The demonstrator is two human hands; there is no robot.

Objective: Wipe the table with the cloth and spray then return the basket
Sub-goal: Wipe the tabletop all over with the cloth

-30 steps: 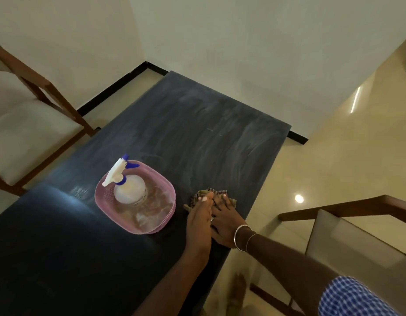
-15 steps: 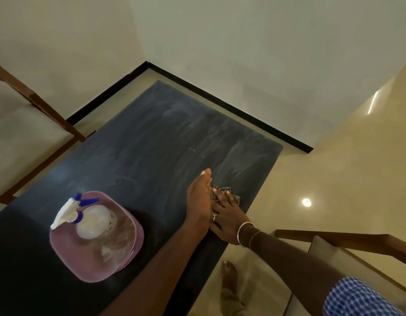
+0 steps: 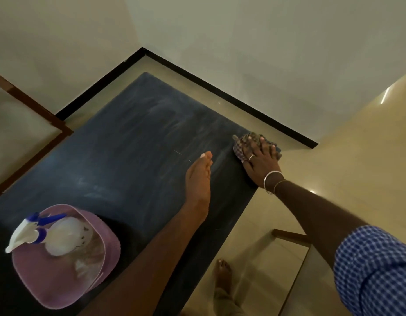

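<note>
right hand, fingers spread flat, presses the cloth at the table's far right corner; the straight-fingered, empty left hand lies nearer the basket, near left.

tbl x1 | basket x1 | spray btl x1 | cloth x1 | hands x2

No legible text, brand, number or sign in the head view. On the spray bottle, a few small dark marks sit on the white body, toward its right side. They are too small and blurred to read as letters or a symbol.
</note>
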